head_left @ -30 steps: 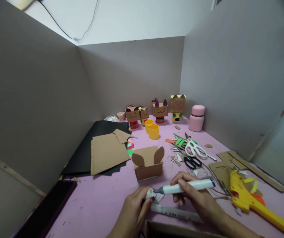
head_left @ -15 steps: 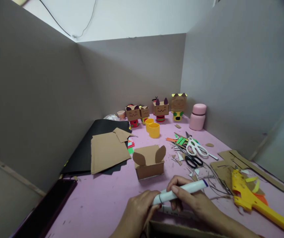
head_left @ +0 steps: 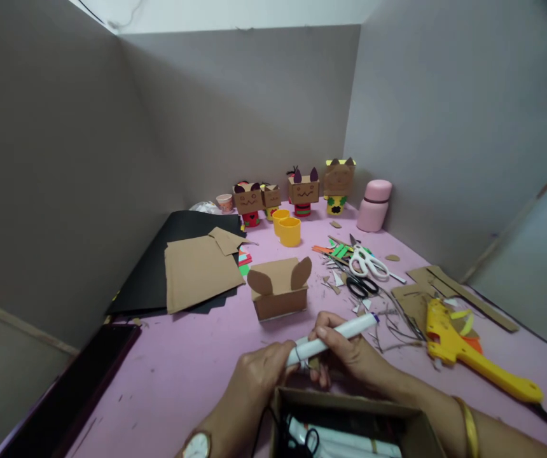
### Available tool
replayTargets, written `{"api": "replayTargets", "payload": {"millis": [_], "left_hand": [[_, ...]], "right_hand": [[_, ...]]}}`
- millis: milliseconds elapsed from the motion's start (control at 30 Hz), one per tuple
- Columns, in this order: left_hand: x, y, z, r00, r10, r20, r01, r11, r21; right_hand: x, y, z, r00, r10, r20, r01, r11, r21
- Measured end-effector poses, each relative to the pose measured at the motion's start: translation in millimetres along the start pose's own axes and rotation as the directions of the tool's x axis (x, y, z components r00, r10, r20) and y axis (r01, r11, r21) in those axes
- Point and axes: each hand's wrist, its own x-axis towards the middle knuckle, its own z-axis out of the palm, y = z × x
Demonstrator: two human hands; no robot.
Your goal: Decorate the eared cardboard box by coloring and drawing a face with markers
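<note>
The white marker (head_left: 312,348) is held up between the two hands, slanting from its lower end at the left hand (head_left: 261,375) to its dark-tipped end past the right hand (head_left: 350,356). The left hand is curled nearly closed around the lower end. The right hand pinches the barrel between thumb and fingers, with its lower fingers bent beneath. A small eared box (head_left: 280,292) stands on the pink table (head_left: 182,381) just beyond the hands, apart from the marker. Nearer the person, between the forearms, sits an open cardboard box (head_left: 350,401) with more white pens (head_left: 345,439) in it. The yellow glue gun (head_left: 469,362) lies to the right of the right hand, and the white scissors (head_left: 369,263) and black scissors (head_left: 362,286) lie farther back, beyond that hand
</note>
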Motion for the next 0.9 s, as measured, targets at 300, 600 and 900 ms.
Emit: {"api": "replayTargets", "payload": {"millis": [300, 600, 900], "left_hand": [[10.0, -15.0, 2.2, 0.999, -0.043, -0.024, 0.04, 0.993, -0.107], [-25.8, -0.2, -30.8, 0.689, -0.07, -0.722, 0.033, 0.997, -0.065], [10.0, 102.3, -23.9, 0.822, 0.317, 0.472, -0.425, 0.894, 0.139]], "right_hand": [[6.5, -10.3, -3.3, 1.0, 0.001, -0.004, -0.001, 1.0, -0.03], [11.1, -26.7, -22.5, 0.961, -0.129, -0.246, 0.141, 0.989, 0.035], [11.0, -26.2, -22.1, 0.96, -0.132, -0.246, 0.138, 0.99, 0.005]]}}
